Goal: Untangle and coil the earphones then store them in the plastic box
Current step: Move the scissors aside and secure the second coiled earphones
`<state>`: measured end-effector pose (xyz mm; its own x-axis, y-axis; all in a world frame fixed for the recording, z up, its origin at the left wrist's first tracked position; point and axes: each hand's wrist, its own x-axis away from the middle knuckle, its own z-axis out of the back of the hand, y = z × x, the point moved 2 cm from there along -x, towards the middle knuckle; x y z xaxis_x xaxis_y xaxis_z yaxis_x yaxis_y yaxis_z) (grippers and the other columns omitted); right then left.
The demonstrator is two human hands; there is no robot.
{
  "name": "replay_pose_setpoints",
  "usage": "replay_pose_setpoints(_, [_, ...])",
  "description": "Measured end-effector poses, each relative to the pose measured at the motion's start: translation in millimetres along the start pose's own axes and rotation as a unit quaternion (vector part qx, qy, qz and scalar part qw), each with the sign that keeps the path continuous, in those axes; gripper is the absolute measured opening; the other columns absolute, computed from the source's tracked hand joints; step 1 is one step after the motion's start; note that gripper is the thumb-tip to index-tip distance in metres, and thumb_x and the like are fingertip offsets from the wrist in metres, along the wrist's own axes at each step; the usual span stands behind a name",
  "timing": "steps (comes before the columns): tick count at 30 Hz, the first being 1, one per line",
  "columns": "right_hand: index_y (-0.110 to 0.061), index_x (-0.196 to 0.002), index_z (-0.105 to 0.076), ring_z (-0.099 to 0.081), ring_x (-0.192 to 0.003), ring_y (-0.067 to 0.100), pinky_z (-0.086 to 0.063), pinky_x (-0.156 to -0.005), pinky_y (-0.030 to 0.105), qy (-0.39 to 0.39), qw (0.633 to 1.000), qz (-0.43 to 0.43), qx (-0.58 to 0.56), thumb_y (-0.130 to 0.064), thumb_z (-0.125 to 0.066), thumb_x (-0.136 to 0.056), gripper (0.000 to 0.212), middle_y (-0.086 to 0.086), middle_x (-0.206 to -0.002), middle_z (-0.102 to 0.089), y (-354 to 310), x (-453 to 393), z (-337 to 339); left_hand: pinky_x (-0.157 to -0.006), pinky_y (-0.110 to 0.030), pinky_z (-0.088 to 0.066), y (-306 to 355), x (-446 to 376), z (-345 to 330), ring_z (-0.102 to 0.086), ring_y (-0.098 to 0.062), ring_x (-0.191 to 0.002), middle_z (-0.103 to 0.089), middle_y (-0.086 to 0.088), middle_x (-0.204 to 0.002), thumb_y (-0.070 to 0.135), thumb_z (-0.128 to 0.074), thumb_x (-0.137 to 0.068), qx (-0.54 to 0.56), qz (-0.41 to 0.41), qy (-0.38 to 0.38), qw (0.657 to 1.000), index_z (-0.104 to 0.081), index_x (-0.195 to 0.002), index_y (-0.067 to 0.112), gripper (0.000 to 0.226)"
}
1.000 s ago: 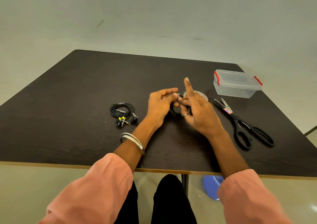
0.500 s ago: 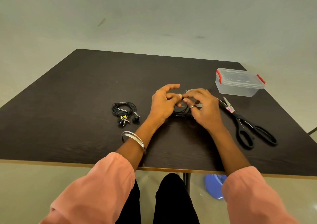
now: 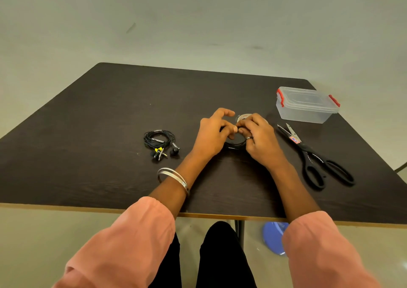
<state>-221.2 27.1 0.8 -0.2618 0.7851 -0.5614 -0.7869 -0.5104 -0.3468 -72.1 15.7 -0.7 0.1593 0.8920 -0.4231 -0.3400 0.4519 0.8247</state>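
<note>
My left hand and my right hand meet at the middle of the dark table. Together they pinch a coiled black earphone cable, of which only a loop shows beneath the fingers. A second pair of black earphones, coiled with a yellow tie, lies on the table to the left of my left hand. The clear plastic box with red clips stands shut at the far right.
Black scissors lie to the right of my right hand, blades pointing away. A tape roll peeks out just beyond my fingers. A blue object sits on the floor under the table's near edge.
My right hand's raised index finger has come down and curled onto the cable. Both hands have closed in together over the coil.
</note>
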Motion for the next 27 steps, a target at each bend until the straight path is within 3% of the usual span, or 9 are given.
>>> replay_pose_setpoints(5, [0.003, -0.098, -0.062, -0.05, -0.089, 0.018, -0.033, -0.077, 0.013, -0.005, 1.0, -0.029, -0.001, 0.007, -0.052, -0.086, 0.016, 0.016, -0.101, -0.056, -3, 0, 0, -0.078, -0.01, -0.051, 2, 0, 1, -0.064, -0.001, -0.073, -0.074, -0.005, -0.089, 0.006, -0.067, -0.086, -0.064, -0.055, 0.011, 0.996, -0.068, -0.114, 0.008, 0.027])
replay_pose_setpoints(8, [0.0, -0.1, -0.061, -0.052, -0.086, 0.015, -0.045, -0.075, 0.025, -0.025, 0.997, -0.066, -0.035, 0.01, -0.05, -0.085, 0.021, 0.011, -0.097, -0.061, -2, -1, 2, -0.081, -0.028, -0.054, 5, 0, -1, -0.067, -0.013, -0.083, -0.073, -0.006, -0.091, 0.014, -0.065, -0.089, -0.133, -0.09, 0.007, 0.987, -0.073, -0.107, 0.012, 0.02])
replay_pose_setpoints(10, [-0.002, -0.099, -0.064, -0.053, -0.084, 0.012, -0.047, -0.074, 0.02, -0.011, 0.996, -0.071, -0.06, 0.008, -0.052, -0.086, 0.02, 0.004, -0.093, -0.062, -5, -1, 5, -0.079, -0.034, -0.055, 6, -1, -2, -0.066, -0.017, -0.083, -0.071, -0.006, -0.091, 0.019, -0.062, -0.091, -0.161, -0.094, 0.012, 0.982, -0.073, -0.107, 0.013, 0.019])
replay_pose_setpoints(12, [-0.002, -0.101, -0.067, -0.056, -0.088, 0.01, -0.044, -0.076, 0.007, 0.017, 0.994, -0.062, -0.083, 0.006, -0.055, -0.087, 0.02, 0.0, -0.095, -0.062, -10, 0, 8, -0.078, -0.033, -0.055, 5, -2, -1, -0.065, -0.015, -0.082, -0.07, -0.004, -0.09, 0.02, -0.061, -0.092, -0.163, -0.089, 0.023, 0.982, -0.072, -0.105, 0.013, 0.019])
replay_pose_setpoints(15, [-0.002, -0.114, -0.065, -0.061, -0.092, 0.009, -0.046, -0.081, 0.005, 0.02, 0.988, -0.079, -0.132, 0.01, -0.059, -0.084, 0.033, 0.003, -0.102, -0.063, -9, 1, 6, -0.074, -0.026, -0.054, 3, -3, 2, -0.064, -0.01, -0.073, -0.07, -0.002, -0.084, 0.017, -0.061, -0.092, -0.131, -0.062, 0.039, 0.989, -0.072, -0.102, 0.011, 0.016])
replay_pose_setpoints(20, [-0.012, -0.13, -0.056, -0.064, -0.091, 0.011, -0.052, -0.082, 0.017, 0.037, 0.973, -0.131, -0.185, -0.013, -0.076, -0.079, 0.055, 0.003, -0.1, -0.066, -5, -1, 0, -0.066, -0.016, -0.054, 3, -1, 6, -0.062, -0.001, -0.058, -0.068, 0.003, -0.074, 0.011, -0.065, -0.089, -0.028, -0.014, 0.058, 0.998, -0.073, -0.098, 0.007, 0.012])
replay_pose_setpoints(24, [-0.016, -0.128, -0.057, -0.066, -0.094, 0.012, -0.054, -0.084, 0.028, 0.069, 0.968, -0.138, -0.199, -0.014, -0.079, -0.077, 0.055, 0.003, -0.096, -0.071, -4, -3, -1, -0.067, -0.018, -0.056, 4, -1, 5, -0.065, -0.003, -0.061, -0.069, 0.003, -0.077, 0.01, -0.066, -0.088, 0.004, -0.008, 0.045, 0.999, -0.073, -0.099, 0.007, 0.013])
replay_pose_setpoints(27, [-0.017, -0.128, -0.056, -0.066, -0.095, 0.011, -0.054, -0.084, 0.027, 0.073, 0.966, -0.138, -0.208, -0.015, -0.079, -0.077, 0.056, 0.004, -0.095, -0.071, -2, -4, -1, -0.068, -0.02, -0.057, 3, 0, 5, -0.066, -0.005, -0.064, -0.069, 0.002, -0.078, 0.008, -0.065, -0.088, 0.01, -0.012, 0.047, 0.999, -0.072, -0.099, 0.008, 0.013])
